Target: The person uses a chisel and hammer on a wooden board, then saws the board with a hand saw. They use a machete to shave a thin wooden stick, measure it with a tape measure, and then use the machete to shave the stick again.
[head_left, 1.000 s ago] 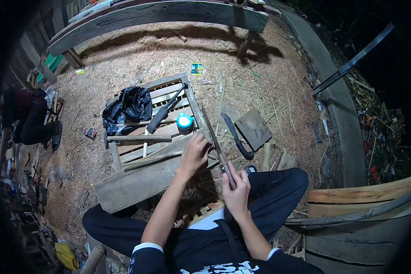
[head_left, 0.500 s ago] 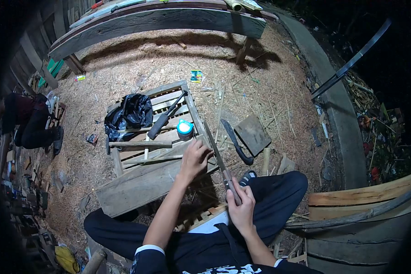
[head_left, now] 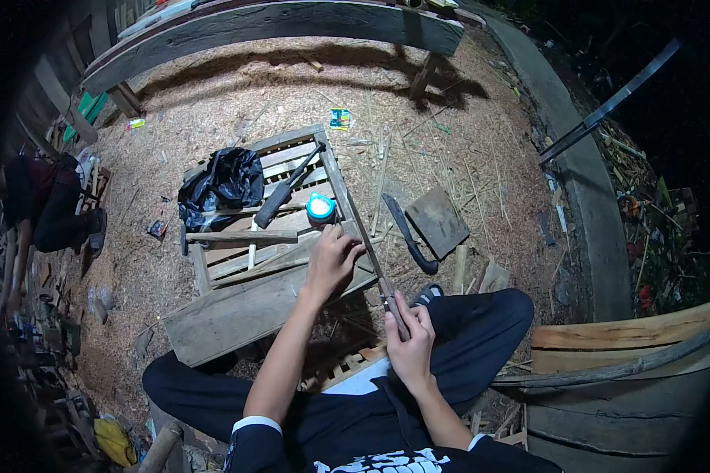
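Observation:
My right hand (head_left: 412, 347) is wrapped round the wooden handle of a long knife (head_left: 368, 246). The blade points away from me, along the right edge of a slatted wooden stand (head_left: 335, 177). Just left of the blade is my left hand (head_left: 331, 260), its fingers curled and pinched together; whether something thin is between them I cannot make out. Close beyond that hand stands a container with a bright turquoise top (head_left: 320, 206). A dark machete (head_left: 273, 206) lies on the slats beside a crumpled black plastic bag (head_left: 237, 180).
A wide plank (head_left: 229, 325) lies across the stand's near end. Right of it, another black-handled knife (head_left: 410, 238) lies on the ground by a square board (head_left: 439, 224). A long bench (head_left: 276, 33) stands at the back. A person (head_left: 51, 201) is at far left.
Both hands and the knife have shifted slightly left, my left hand also a little nearer me. The view has moved slightly. My right hand keeps its hold on the handle.

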A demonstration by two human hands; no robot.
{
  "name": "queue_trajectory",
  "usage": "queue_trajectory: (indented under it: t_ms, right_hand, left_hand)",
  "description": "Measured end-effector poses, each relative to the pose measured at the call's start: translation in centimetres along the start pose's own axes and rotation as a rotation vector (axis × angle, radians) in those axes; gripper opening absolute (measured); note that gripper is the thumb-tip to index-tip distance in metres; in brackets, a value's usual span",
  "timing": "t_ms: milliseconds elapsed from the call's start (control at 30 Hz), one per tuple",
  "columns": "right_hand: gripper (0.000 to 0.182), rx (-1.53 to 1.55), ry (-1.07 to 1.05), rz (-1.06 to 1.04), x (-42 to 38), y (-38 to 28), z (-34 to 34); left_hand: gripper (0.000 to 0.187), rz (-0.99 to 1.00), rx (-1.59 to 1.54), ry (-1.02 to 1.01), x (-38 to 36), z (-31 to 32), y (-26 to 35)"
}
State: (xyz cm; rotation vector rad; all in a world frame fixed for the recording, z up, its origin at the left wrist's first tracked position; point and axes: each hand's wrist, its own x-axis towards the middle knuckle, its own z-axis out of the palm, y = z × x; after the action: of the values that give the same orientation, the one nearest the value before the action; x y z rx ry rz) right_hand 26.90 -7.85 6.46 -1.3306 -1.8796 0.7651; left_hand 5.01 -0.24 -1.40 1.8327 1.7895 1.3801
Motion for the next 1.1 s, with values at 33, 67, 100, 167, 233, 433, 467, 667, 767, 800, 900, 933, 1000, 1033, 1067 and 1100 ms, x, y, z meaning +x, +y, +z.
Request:
queue_trajectory:
  t_ms: [33,67,100,167,233,433,467,667,767,800,900,933,1000,1033,1067,1100]
  right_hand:
    - [0.043,-0.008,0.001,-0.007,-0.1,0.3,-0.1]
    - [0.043,-0.017,0.001,-0.01,-0.3,0.4,-0.2]
    - [0.043,-0.019,-0.002,-0.011,-0.5,0.5,-0.6]
    - [0.044,-0.044,-0.031,0.03,-0.5,0.3,-1.2]
    - [0.044,-0.036,-0.017,0.032,-0.1,-0.1,-0.5]
    - [0.043,-0.027,-0.019,0.047,-1.5,-0.8,-1.2]
    - [0.043,-0.009,-0.017,0.078,-1.6,-1.0,-1.2]
    - [0.044,-0.028,0.003,-0.018,0.1,-0.1,-0.1]
    - [0.044,-0.02,-0.011,0.013,-1.1,0.7,-1.1]
    - [0.043,-0.034,-0.005,0.018,-0.9,0.3,-1.2]
    - [0.043,-0.076,-0.013,0.036,-1.3,0.0,-1.5]
    - [0.043,-0.072,-0.018,0.04,-1.7,0.3,-1.8]
    - [0.042,-0.042,-0.026,0.083,-2.2,0.4,-2.7]
    - [0.042,-0.039,-0.021,0.081,-2.3,0.4,-2.7]
    - [0.042,-0.039,-0.012,0.066,-2.5,0.6,-2.7]
    - [0.042,-0.041,-0.003,0.05,-2.5,0.6,-2.7]
  left_hand:
    - [0.017,0.032,0.006,0.037,0.2,0.1,0.0]
    - [0.016,0.026,0.021,0.041,0.1,0.2,0.0]
    - [0.016,0.023,0.02,0.044,-0.1,0.1,-0.1]
    - [0.016,0.022,-0.012,0.004,0.0,0.2,-0.4]
    - [0.015,0.041,0.002,0.011,0.1,0.4,-0.5]
    - [0.014,0.052,0.023,0.021,0.2,0.4,-0.6]
    - [0.014,0.051,0.019,0.018,0.3,0.4,-0.5]
    - [0.013,0.052,0.001,0.001,0.1,0.5,-0.8]
    - [0.013,0.038,0.014,0.006,0.2,0.4,-0.6]
    - [0.014,0.026,0.021,-0.006,0.1,0.3,-0.3]
    - [0.015,0.019,0.041,0.007,0.1,0.5,-0.4]
    - [0.014,0.021,0.043,-0.021,0.1,0.3,-0.6]
    - [0.014,0.027,0.037,0.003,-0.2,0.5,-0.5]
    - [0.014,0.036,0.031,0.027,-0.3,0.6,-0.6]
    - [0.016,0.081,0.064,0.061,-0.2,0.9,-1.1]
    - [0.016,0.089,0.064,0.06,0.0,0.9,-0.8]
